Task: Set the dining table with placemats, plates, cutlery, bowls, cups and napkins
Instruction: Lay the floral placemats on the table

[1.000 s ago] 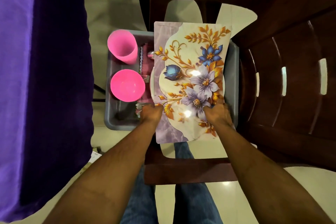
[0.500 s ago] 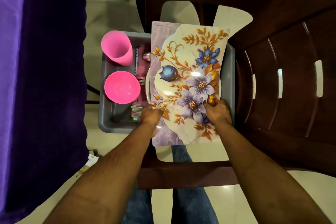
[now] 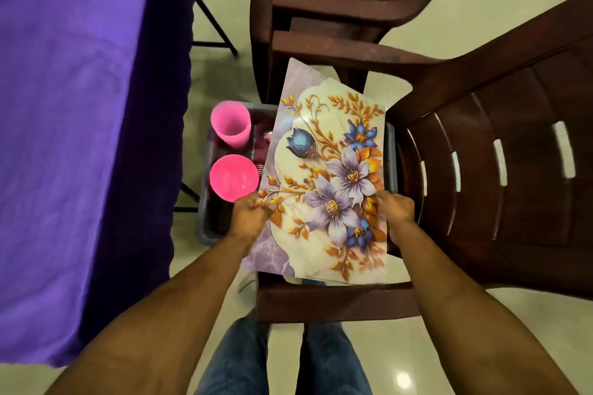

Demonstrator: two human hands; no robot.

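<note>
Barely started, by the look of it. Both hands grip the floral placemat (image 3: 324, 183) by its side edges, left hand (image 3: 252, 213) and right hand (image 3: 396, 210), holding it tilted above the grey tub (image 3: 205, 228) on the chair (image 3: 500, 176). Pink cup (image 3: 230, 123) and pink bowl (image 3: 233, 181) sit in the tub, some cutlery beside them. Table with purple cloth (image 3: 73, 106) shows nothing laid; everything is left to place.

I see the tub (image 3: 205, 228) on the chair seat (image 3: 481, 202), tabletop (image 3: 64, 106) to its left. In the tub: cup (image 3: 230, 123) behind bowl (image 3: 233, 181), both at left. Placemat (image 3: 324, 176) lies over the tub's right part, its near edge held between the hands. Second chair (image 3: 321, 9) behind.
</note>
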